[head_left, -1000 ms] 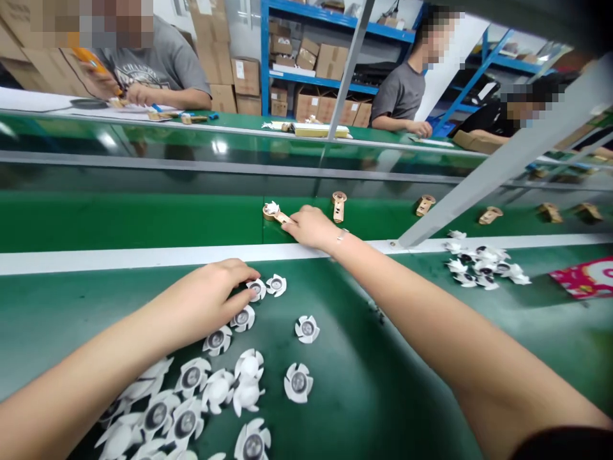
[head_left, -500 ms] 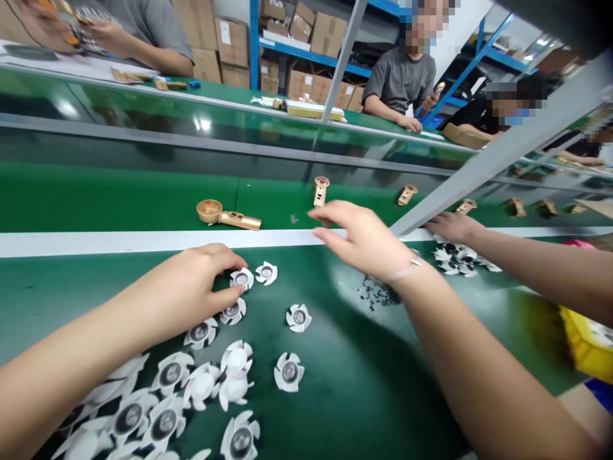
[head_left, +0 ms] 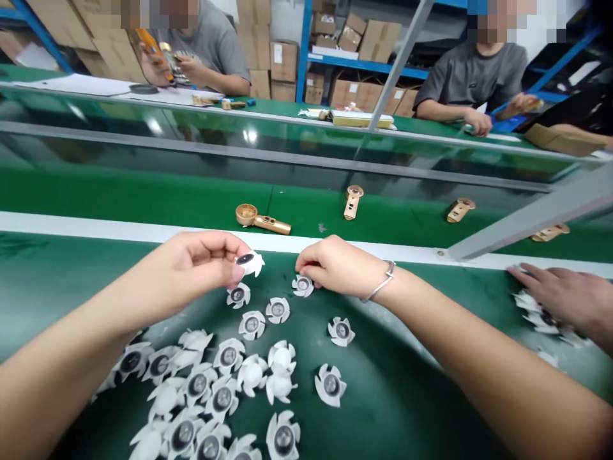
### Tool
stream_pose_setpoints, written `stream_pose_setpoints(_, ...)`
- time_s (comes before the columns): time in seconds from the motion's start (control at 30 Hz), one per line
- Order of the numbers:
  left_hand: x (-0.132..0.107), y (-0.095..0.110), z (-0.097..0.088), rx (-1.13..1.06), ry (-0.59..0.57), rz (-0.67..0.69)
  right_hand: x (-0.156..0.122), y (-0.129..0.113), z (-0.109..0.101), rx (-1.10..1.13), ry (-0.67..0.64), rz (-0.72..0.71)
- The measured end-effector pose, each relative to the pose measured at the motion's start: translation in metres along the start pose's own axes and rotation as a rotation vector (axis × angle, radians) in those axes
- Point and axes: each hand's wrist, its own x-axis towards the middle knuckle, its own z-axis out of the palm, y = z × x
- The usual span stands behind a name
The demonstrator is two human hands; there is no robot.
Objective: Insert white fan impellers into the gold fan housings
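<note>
Pinching a white pinwheel piece (head_left: 249, 262) in the left hand (head_left: 196, 263), with the right hand (head_left: 341, 268) on another pinwheel piece (head_left: 302, 285), can't tell if it's gripping.

The near green belt (head_left: 393, 409) carries scattered white finned discs (head_left: 251, 325), the farther green belt (head_left: 143, 195) gold handled parts (head_left: 262, 220).

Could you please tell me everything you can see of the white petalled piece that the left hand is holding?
The white petalled piece is a small pinwheel shape: curved, pointed white petals around a round, dark, glossy centre, which faces upward. It looks like thin moulded plastic, though the material cannot be confirmed. The fingertips of the left hand pinch it at one edge, and it appears lifted above the green belt, slightly tilted. Nothing else seems to touch it.
</note>
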Motion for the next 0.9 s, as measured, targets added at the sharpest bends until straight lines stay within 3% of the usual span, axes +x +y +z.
stream_pose_setpoints(0.13, -0.004, -0.002, 0.004, -0.491, -0.091, -0.023, 0.003, -0.003, 0.002, -0.083, -0.073, 0.000)
stream_pose_setpoints(0.27, -0.004, 0.001, 0.005, -0.682, -0.111, -0.011, 0.003, -0.007, 0.005, -0.199, -0.109, -0.007)
stream_pose_setpoints(0.5, -0.006, -0.002, 0.000, -0.647, -0.071, -0.017, 0.005, -0.024, 0.012, -0.384, -0.154, 0.093)
stream_pose_setpoints(0.63, -0.009, 0.002, 0.005, -0.577, -0.079, -0.024, 0.011, -0.028, 0.023, -0.407, -0.112, 0.169)
stream_pose_setpoints(0.77, -0.013, 0.003, 0.015, -0.459, -0.100, 0.054, 0.005, -0.033, 0.017, -0.276, -0.008, 0.153)
stream_pose_setpoints(0.9, -0.019, 0.000, 0.027, -0.367, -0.142, 0.122, -0.022, -0.056, -0.001, -0.032, 0.139, 0.082)
